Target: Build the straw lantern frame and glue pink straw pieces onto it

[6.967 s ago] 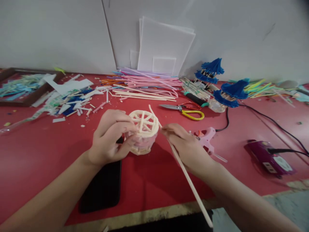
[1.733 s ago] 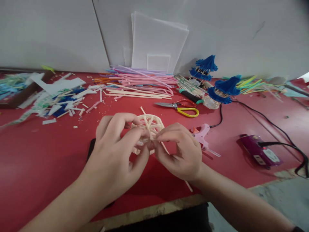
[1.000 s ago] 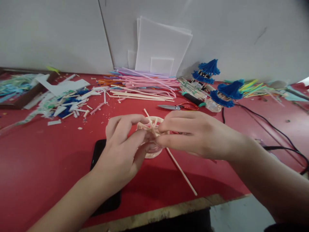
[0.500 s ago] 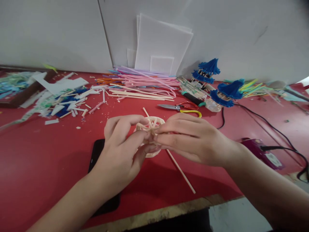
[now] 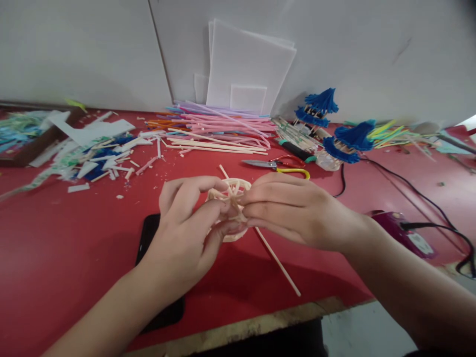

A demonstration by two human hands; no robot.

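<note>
Between my hands is a small round frame [image 5: 238, 184] of cream-coloured sticks, with spokes meeting near its middle. My left hand [image 5: 189, 223] grips its left side between thumb and fingers. From the right, my right hand [image 5: 297, 208] pinches the frame near the centre, fingers held together. My fingertips hide much of the middle and right side of it. A long cream stick [image 5: 278, 260] slants across the table beneath my right hand. Its far end seems to show beyond the frame, though the hands cover the stretch between.
Behind the hands lie scissors [image 5: 275, 164] with red and yellow handles and a pile of pink sticks [image 5: 226, 124]. Blue-roofed models [image 5: 347, 141] stand at right, near a purple box [image 5: 403, 235] with a cable. A black phone [image 5: 148, 233] lies under my left arm. Scraps [image 5: 100, 153] cover the left.
My right hand's fingers have shifted slightly at the centre of the frame. The left hand keeps its grip, and the frame stays in nearly the same place.
</note>
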